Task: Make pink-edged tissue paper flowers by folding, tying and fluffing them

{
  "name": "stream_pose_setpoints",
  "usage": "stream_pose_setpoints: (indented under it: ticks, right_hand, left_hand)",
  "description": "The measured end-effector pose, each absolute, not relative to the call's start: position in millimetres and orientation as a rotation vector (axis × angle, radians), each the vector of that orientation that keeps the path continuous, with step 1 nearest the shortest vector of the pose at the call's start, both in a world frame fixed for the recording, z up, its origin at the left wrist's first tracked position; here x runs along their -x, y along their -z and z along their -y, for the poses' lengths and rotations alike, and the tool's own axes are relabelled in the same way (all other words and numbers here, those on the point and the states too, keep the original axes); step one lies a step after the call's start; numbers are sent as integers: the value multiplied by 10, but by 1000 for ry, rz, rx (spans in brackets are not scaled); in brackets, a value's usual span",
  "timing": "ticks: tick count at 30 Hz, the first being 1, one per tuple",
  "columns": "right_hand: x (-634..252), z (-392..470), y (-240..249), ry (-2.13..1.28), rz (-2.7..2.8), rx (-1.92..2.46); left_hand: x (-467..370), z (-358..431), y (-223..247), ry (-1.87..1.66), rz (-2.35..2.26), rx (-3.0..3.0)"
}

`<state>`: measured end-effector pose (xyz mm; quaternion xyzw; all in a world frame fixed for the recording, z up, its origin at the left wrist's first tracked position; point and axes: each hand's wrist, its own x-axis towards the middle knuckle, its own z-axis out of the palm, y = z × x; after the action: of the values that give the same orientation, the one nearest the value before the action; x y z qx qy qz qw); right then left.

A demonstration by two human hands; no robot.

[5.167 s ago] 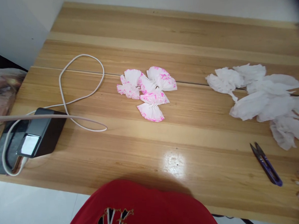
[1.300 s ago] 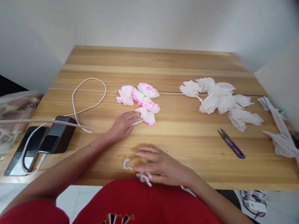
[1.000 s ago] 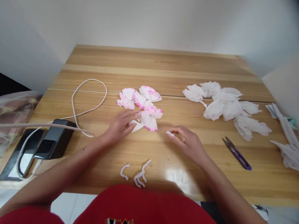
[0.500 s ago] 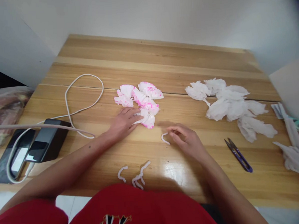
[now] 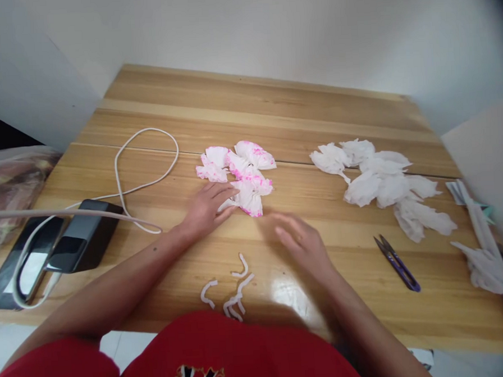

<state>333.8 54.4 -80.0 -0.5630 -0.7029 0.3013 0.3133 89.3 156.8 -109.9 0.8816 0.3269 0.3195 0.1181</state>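
Note:
A cluster of white crumpled tissue-paper pieces with pink edges (image 5: 252,197) lies mid-table. My left hand (image 5: 208,209) rests at its near left side, thumb and fingers apart, fingertips touching the nearest piece. To the right of the cluster, my right hand (image 5: 300,242) hovers over the wood, thumb apart from the blurred fingers, with nothing visible in it. Several short, bent white strips lie near the front edge: a curved strip (image 5: 207,294) at the left, a heap of strips (image 5: 234,302), and a separate bent strip (image 5: 242,266) just above the heap.
Plain white crumpled tissue pieces (image 5: 381,176) spread over the right side. Purple-handled thread snips (image 5: 397,264) lie below them, blades partly apart. A white twisted piece (image 5: 487,266) sits at the right edge. At left are a black box-shaped device (image 5: 85,234), a phone (image 5: 30,262) and a looped white cable (image 5: 118,173).
The white strip that my right hand held now lies above the strip heap. My right hand is away from it and blurred by motion. My left hand stays at the pink-edged tissue.

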Motion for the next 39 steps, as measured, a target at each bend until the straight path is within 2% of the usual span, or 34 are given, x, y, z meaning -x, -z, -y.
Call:
stream_pose_setpoints:
  ticks: [3,11,13,16,20,23,27,33,39]
  right_hand:
    - [-3420,-907,942,-669,1712,1706]
    - [-3108,-1437,1015,-425,1949,1849]
    - [-3150,-1448,1006,-554,1828,1810]
    - [-3294,-1386,967,-932,1473,1685]
    - [-3396,-1248,867,-1289,1263,1433]
    - [-3360,-1175,788,-1263,1330,1392]
    - [-3297,-1123,734,-1157,1385,1380]
    - [-3266,-1062,789,-1217,1276,1371]
    - [-3291,-1016,883,-1451,992,1272]
  left_hand:
    - [-889,-1553,1061,-950,-958,-2599]
    - [-906,-1542,1135,-731,-1114,-2742]
    - [-873,-1564,1149,-731,-1278,-2692]
    - [-858,-1563,1045,-855,-1429,-2590]
    - [-993,-1512,726,-1044,-1217,-2403]
    - [-1145,-1516,561,-883,-962,-2107]
    - [-1273,-1543,589,-636,-785,-1729]
    - [-1358,-1476,771,-655,-850,-1464]
    - [-1348,-1381,819,-665,-902,-1035]
